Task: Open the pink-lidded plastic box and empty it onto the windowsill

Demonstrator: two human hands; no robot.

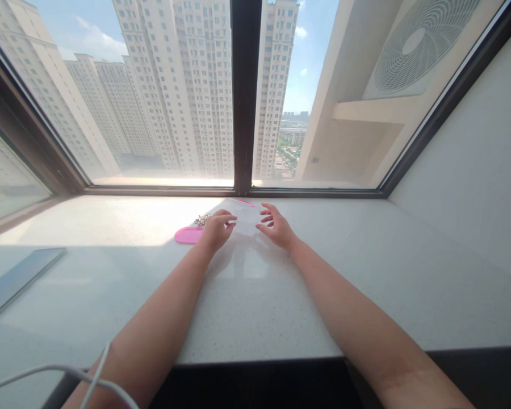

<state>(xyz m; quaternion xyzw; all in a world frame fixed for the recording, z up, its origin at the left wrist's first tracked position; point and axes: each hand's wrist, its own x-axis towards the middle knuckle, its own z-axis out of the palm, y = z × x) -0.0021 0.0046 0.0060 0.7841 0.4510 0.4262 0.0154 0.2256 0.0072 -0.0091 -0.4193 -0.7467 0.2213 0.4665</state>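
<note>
A see-through plastic piece (pixel 247 217), shaped like a small box or sheet, is between my two hands on the white sill; its exact kind is hard to make out. My left hand (pixel 218 230) has its fingers curled, with the tips at the piece's left edge. Opposite, my right hand (pixel 279 228) has its fingers spread, close to the right edge; contact there is unclear. A thin pink strip (pixel 244 202) shows behind the clear piece. Beside my left hand lies a flat pink oval thing (pixel 188 235), with a small metal chain or keys (pixel 201 220) just behind it.
A flat dark-screened device (pixel 19 279), like a tablet or phone, lies at the left. White cables (pixel 46 368) cross the lower left near my forearm. Window frames (pixel 242 113) bound the sill (pixel 255 318) at the back, and a wall (pixel 472 147) at the right.
</note>
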